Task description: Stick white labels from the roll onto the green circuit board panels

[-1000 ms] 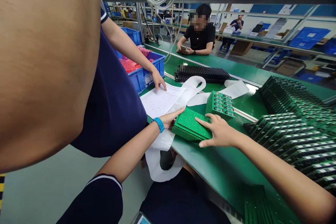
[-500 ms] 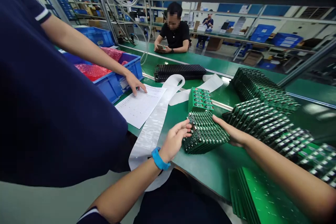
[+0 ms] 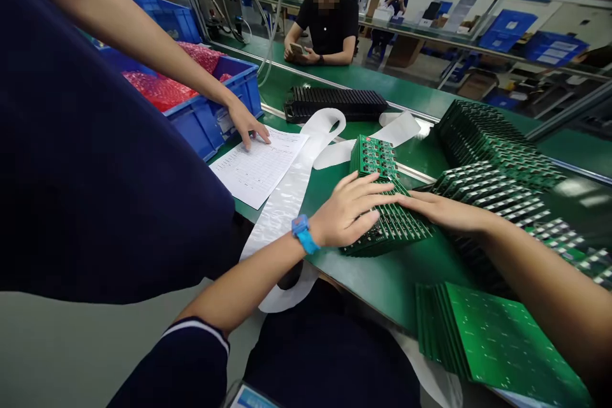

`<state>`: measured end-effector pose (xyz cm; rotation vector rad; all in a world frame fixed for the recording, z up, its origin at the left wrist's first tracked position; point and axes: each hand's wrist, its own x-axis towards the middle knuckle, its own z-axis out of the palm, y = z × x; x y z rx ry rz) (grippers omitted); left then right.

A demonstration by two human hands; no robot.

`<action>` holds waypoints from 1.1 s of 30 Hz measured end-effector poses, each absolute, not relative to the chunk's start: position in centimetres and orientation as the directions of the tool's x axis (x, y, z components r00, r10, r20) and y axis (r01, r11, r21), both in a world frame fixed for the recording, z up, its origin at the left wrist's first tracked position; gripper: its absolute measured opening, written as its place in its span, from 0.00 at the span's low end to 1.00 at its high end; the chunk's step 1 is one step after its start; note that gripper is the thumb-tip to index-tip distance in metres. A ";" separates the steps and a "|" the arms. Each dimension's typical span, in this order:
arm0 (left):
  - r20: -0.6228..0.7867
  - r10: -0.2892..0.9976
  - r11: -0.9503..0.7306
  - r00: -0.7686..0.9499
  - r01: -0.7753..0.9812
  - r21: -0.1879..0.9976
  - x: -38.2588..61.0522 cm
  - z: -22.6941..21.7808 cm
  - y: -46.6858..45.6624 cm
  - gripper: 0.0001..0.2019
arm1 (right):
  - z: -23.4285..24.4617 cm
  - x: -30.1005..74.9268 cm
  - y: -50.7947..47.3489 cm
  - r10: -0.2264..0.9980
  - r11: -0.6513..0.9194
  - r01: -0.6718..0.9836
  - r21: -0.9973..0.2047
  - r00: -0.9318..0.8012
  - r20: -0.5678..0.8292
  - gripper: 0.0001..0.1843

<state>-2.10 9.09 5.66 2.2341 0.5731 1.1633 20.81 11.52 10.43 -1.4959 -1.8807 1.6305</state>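
A row of green circuit boards (image 3: pixel 399 227) stands on edge at the bench's near side. My left hand (image 3: pixel 351 209) lies over the top of this row, fingers stretched out and spread. Against the row's far right side rests my right hand (image 3: pixel 442 211), its fingers straight and nearly meeting my left fingertips. How firmly either hand presses on the boards I cannot tell. Just behind stands a stack of green circuit boards with small parts (image 3: pixel 377 156). More upright boards (image 3: pixel 492 194) run along the right, beside my right forearm.
A co-worker's hand (image 3: pixel 248 125) rests on a printed sheet (image 3: pixel 253 172) at left. Blue bins (image 3: pixel 191 127) hold red bubble wrap. A white strip (image 3: pixel 282 204) crosses the bench edge. Black racks (image 3: pixel 337 104) lie behind, larger green boards (image 3: pixel 511 338) front right. A person sits opposite.
My left hand has moved from the boards' left end onto their top, fingers now spread. My right hand stays at their right side, fingers straighter. The view has tilted down.
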 end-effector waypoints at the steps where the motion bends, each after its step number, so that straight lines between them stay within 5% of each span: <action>1: 0.597 0.503 -0.823 0.625 0.135 0.551 -1.7 6.1 9.4 0.19 | 10.6 20.7 11.4 0.784 -0.123 0.524 -0.843 -0.469 -0.406 0.18; 4: 0.576 0.426 -0.880 0.698 0.171 0.444 -1.1 6.1 9.9 0.29 | 10.8 20.6 10.9 0.744 -0.177 0.475 -0.862 -0.509 -0.433 0.19; 14: 0.636 0.549 -0.821 0.542 0.212 0.529 -4.7 3.1 9.2 0.21 | 8.3 24.4 11.2 0.734 -0.392 0.298 -0.871 -0.469 -0.491 0.16; 18: 0.615 0.546 -0.822 0.569 0.223 0.524 -4.9 3.6 9.2 0.25 | 8.1 24.9 11.3 0.733 -0.376 0.295 -0.878 -0.485 -0.477 0.18; 28: 0.554 0.380 -0.921 0.741 0.248 0.300 -2.9 7.3 9.3 0.34 | 9.8 20.5 9.8 0.656 -0.203 0.416 -0.886 -0.614 -0.439 0.21; 33: 0.531 0.340 -0.936 0.776 0.227 0.269 -3.3 6.8 9.8 0.32 | 9.4 21.7 10.1 0.672 -0.300 0.332 -0.894 -0.592 -0.445 0.20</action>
